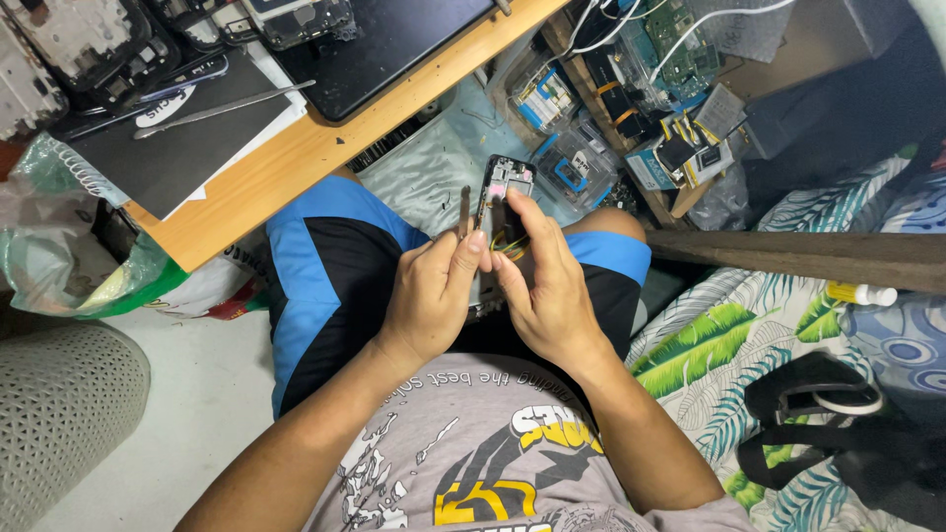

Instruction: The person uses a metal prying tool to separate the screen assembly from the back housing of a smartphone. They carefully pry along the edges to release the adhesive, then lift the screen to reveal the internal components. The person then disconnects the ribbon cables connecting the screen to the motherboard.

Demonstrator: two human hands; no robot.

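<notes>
Left hand [429, 296]: curled closed, pinching a slim metal pry tool [465, 211] upright.
Right hand [547, 291]: fingers wrapped around opened phone [503, 202], above the lap.
Handling: probably light, stiff, fragile inside; best gripped by frame edges.
Beyond: wooden desk [296, 158], parts boxes [576, 163].

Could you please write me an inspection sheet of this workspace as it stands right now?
Surface: wooden desk at upper left; the work is done over the person's lap.
Job's things: opened phone with its insides bare; thin metal tool beside it.
Clutter: dark notebook, metal spudger, phone frames, tablet, boxes of small parts.
Grips: left hand pinches the thin metal tool; right hand holds the opened phone.
Cables: white cables over the parts boxes.
Surroundings: leaf-print bedding, black bag, plastic bag, grey woven basket.
</notes>
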